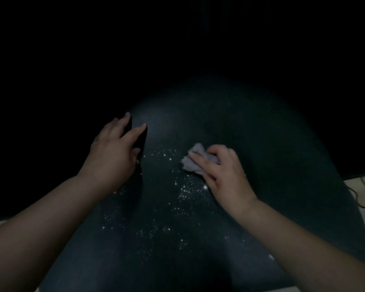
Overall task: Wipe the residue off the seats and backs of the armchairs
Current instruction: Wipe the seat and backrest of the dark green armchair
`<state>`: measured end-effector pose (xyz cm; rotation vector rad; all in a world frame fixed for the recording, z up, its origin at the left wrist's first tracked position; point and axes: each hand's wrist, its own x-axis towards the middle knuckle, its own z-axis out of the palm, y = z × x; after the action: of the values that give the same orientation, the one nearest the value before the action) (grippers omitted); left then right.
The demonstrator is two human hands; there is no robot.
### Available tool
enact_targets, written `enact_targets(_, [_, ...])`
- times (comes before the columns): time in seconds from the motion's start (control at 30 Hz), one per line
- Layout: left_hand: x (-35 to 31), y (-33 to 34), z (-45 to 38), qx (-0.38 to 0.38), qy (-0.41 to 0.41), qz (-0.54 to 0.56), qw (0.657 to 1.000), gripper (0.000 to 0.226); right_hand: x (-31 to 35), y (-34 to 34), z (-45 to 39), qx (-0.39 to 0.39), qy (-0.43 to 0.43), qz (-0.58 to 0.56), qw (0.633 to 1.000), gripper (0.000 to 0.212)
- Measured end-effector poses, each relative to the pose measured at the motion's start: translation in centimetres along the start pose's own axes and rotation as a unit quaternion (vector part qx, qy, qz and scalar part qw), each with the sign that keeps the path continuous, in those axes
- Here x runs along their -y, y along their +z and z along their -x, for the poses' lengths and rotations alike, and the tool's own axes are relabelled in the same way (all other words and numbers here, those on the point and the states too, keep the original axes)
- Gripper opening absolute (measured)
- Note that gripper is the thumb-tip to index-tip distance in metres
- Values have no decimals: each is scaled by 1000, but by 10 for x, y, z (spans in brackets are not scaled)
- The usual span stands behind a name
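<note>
Two bare forearms reach in from the bottom corners of a dimly lit frame and stretch forward over the dark, rounded surface of an armchair (251, 144), which fills the middle of the view from the lower edge upward. White specks of residue (183, 190) are scattered across that dark surface, running from the near part, between the two forearms, up to the space between the two hands; the thickest patch lies just below and to the left of the cloth. Patterned light-coloured floor (362, 190) shows at the right edge beside the chair, and a small pale strip of it at the lower left.

Farther in, the right hand (221, 173) lies on the chair with its fingers curled around a crumpled pale cloth (195, 160), grasping it and holding it against the surface at the upper edge of the speckled area; the bunched end of the cloth sticks out beyond the fingertips. Well apart from it, on the other side of the residue, the left hand (114, 148) rests at the chair's left edge, its fingers straight and spread and gripping nothing, the fingertips pointing away from the camera. Beyond both hands the lit surface curves up and fades, and everything behind it is too dark to make out
</note>
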<state>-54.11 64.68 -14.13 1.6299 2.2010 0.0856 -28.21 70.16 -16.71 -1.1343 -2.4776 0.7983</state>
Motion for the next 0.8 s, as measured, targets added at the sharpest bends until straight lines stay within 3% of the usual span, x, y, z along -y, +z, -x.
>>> enact_targets(0.2, [6,0,11,0,-22,17,1000,60,2,11,-46,-106,152,-71,980,41])
enact_targets(0.37, [13,-3,29,6,-50,29,998,63,36,29,-12,31,-12,-42,999,58])
enact_targets(0.47, [19,-4,42,14,-58,41,997,65,14,7,-11,16,42,-48,998,40])
enact_targets(0.6, [28,-3,53,11,-69,66,995,67,25,21,-60,-74,110,-85,988,38])
enact_targets(0.8, [34,0,66,-4,-78,88,993,67,58,36,-19,42,-60,-52,996,45])
